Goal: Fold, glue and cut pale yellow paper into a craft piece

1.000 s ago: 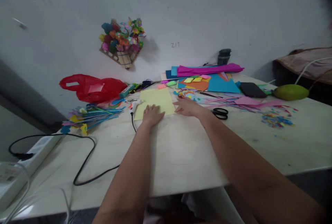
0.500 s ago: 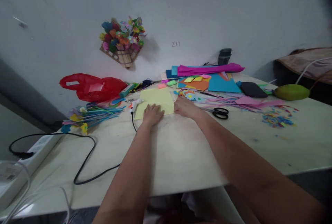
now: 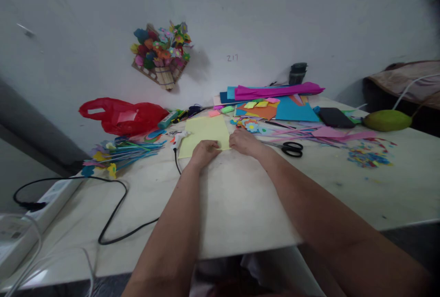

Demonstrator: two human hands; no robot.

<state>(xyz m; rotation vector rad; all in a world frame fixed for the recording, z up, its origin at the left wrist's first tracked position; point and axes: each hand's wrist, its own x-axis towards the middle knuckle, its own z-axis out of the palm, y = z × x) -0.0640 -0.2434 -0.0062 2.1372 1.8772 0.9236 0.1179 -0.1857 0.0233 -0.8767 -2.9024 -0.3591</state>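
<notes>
A pale yellow craft sheet (image 3: pixel 206 127) lies flat on the table. My left hand (image 3: pixel 205 153) rests over its near edge, fingers curled in and thumb close to them, pinching that edge. At the sheet's near right corner, my right hand (image 3: pixel 243 143) has its fingers bent and pressed together on the edge. The fingertips of my right hand are partly hidden. Just left of the sheet lies a white glue gun (image 3: pixel 177 140) with a black cord. Black-handled scissors (image 3: pixel 292 149) lie to the right of my right hand.
Stemmed craft flowers (image 3: pixel 113 155) and a red plastic bag (image 3: pixel 127 116) lie at left, above a power strip (image 3: pixel 55 200). Coloured sheets (image 3: pixel 297 109), a phone (image 3: pixel 335 117), a green mango-like fruit (image 3: pixel 387 120) and paper scraps (image 3: pixel 369 156) occupy the right side.
My left hand has gone from lying flat with spread fingers on the sheet to curled fingers at its near edge, slightly nearer my right hand. My right hand has barely shifted.
</notes>
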